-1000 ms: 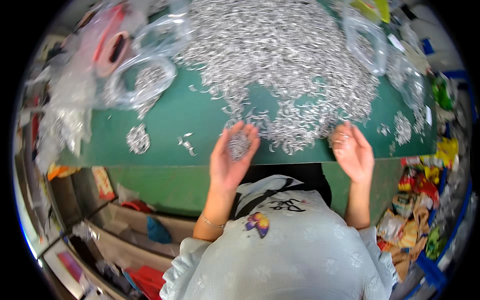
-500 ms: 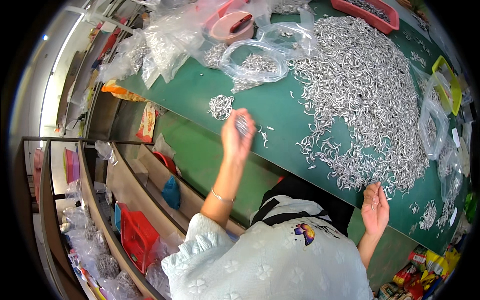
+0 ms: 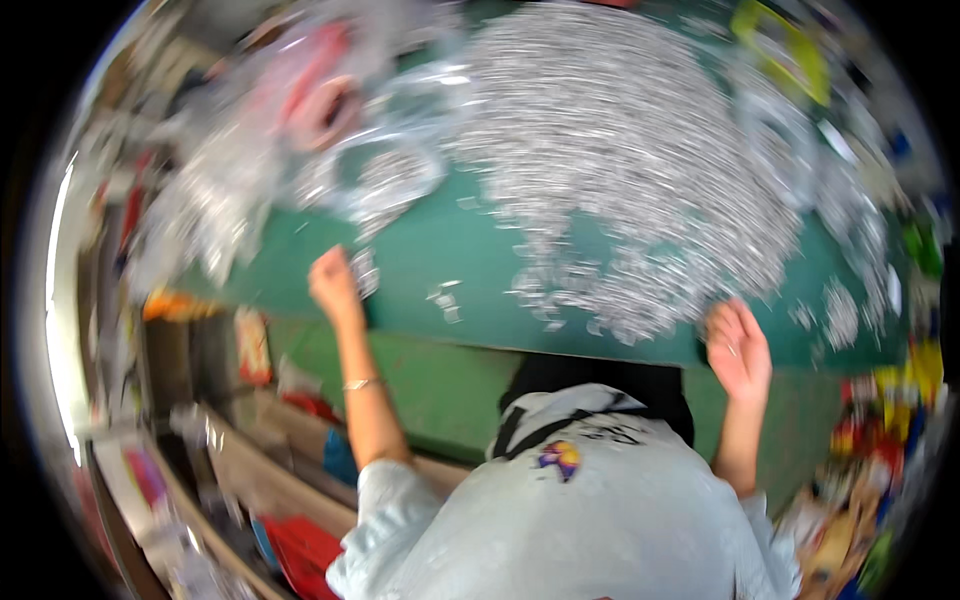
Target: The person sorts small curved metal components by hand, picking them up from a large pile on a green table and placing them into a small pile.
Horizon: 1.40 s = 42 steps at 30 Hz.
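A broad heap of small curved silver metal pieces (image 3: 610, 120) covers much of the green table (image 3: 420, 285). My left hand (image 3: 335, 282) is over the table's near left part, fingers curled in, beside a little pile of the same pieces (image 3: 366, 272). What it holds, if anything, is hidden. At the heap's near right edge is my right hand (image 3: 738, 345), palm partly up and fingers bent together. Blur keeps me from seeing what is in them. Several loose pieces (image 3: 446, 300) lie between the hands.
Clear plastic bags (image 3: 215, 190), one open with silver pieces in it (image 3: 390, 175), and a pink tub (image 3: 328, 112) crowd the back left. A yellow-green basket (image 3: 785, 50) stands back right. A smaller pile (image 3: 840, 315) lies right. Shelving with a red basket (image 3: 300, 555) is lower left.
The view has turned and blurred. My left hand has moved left to the little pile; the silver pieces seen in it before no longer show. My right hand stays by the heap's near edge.
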Tool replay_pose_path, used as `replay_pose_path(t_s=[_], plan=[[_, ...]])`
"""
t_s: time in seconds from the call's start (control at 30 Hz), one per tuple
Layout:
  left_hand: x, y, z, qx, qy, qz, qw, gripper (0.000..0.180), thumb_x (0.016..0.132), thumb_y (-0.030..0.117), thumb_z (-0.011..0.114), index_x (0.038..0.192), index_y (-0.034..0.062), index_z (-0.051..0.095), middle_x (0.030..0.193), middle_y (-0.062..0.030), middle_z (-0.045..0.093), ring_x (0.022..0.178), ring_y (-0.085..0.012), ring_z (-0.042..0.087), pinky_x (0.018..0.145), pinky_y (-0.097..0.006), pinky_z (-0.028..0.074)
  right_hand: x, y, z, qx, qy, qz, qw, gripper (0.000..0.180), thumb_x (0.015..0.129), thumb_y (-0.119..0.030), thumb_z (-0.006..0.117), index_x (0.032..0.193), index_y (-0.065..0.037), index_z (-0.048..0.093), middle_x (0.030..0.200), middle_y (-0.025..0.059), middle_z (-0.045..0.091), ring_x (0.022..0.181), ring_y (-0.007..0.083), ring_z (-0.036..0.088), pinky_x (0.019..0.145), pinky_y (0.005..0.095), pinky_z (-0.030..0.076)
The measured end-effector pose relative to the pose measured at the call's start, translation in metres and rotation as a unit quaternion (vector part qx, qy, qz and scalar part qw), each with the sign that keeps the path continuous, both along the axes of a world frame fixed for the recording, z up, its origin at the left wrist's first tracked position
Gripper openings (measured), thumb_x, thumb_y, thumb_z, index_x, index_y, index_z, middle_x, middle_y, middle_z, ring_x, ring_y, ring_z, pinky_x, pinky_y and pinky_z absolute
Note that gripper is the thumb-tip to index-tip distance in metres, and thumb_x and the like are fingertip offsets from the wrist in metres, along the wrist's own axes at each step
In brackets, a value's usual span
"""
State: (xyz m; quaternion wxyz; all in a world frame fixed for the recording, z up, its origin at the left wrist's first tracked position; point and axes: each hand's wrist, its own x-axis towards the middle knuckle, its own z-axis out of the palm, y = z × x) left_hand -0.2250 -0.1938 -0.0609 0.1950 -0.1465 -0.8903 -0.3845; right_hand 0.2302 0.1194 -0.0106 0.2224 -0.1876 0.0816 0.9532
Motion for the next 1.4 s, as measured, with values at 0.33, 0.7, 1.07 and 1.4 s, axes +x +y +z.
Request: replay_pose_path(t_s=[0.33, 0.7, 1.07, 1.4], plan=[[0.002, -0.01, 0.03, -0.009, 0.003, -0.079, 0.997, 0.032, 0.091, 0.024, 0.049, 0.103, -0.0039, 0.06, 0.097, -0.0122, 0.064, 0.088, -0.0195, 0.059, 0.08, -0.031, 0.045, 0.118, 0.125, 0.015, 0.538, -0.651, -0.263, 0.467, 0.025, 0.091, -0.026, 0.046, 0.08, -0.005, 0.054, 0.056, 0.0027, 0.039, 0.048, 0.0157, 0.039, 0.045, 0.0284, 0.031], [0.147, -0.019, 0.009, 0.054, 0.272, -0.054, 0.959, 0.014, 0.088, 0.003, 0.045, 0.098, -0.0046, 0.051, 0.094, -0.0112, 0.051, 0.085, -0.0222, 0.05, 0.077, -0.033, 0.043, 0.119, 0.086, 0.014, 0.695, -0.689, -0.201, -0.048, 0.007, 0.077, -0.003, 0.059, 0.083, 0.0, 0.058, 0.087, 0.012, 0.054, 0.083, 0.0273, 0.051, 0.071, 0.0361, 0.04], [0.295, -0.152, -0.161, -0.262, -0.639, -0.146, 0.709, 0.026, 0.085, 0.013, 0.049, 0.107, -0.001, 0.052, 0.102, -0.0122, 0.055, 0.092, -0.0211, 0.053, 0.081, -0.034, 0.043, 0.275, -0.13, -0.357, 0.374, -0.441, 0.398, 0.712, 0.027, 0.074, -0.02, 0.055, 0.09, 0.002, 0.061, 0.079, 0.0129, 0.062, 0.066, 0.0218, 0.057, 0.06, 0.0349, 0.046], [0.279, -0.081, -0.11, -0.204, -0.73, -0.034, 0.652, 0.029, 0.087, 0.023, 0.047, 0.106, 0.0014, 0.055, 0.098, -0.0092, 0.058, 0.089, -0.0189, 0.054, 0.076, -0.032, 0.044, 0.231, -0.042, -0.241, 0.357, -0.563, 0.473, 0.576, 0.03, 0.078, -0.022, 0.053, 0.094, 0.002, 0.059, 0.084, 0.0137, 0.061, 0.071, 0.0217, 0.057, 0.064, 0.0354, 0.046]])
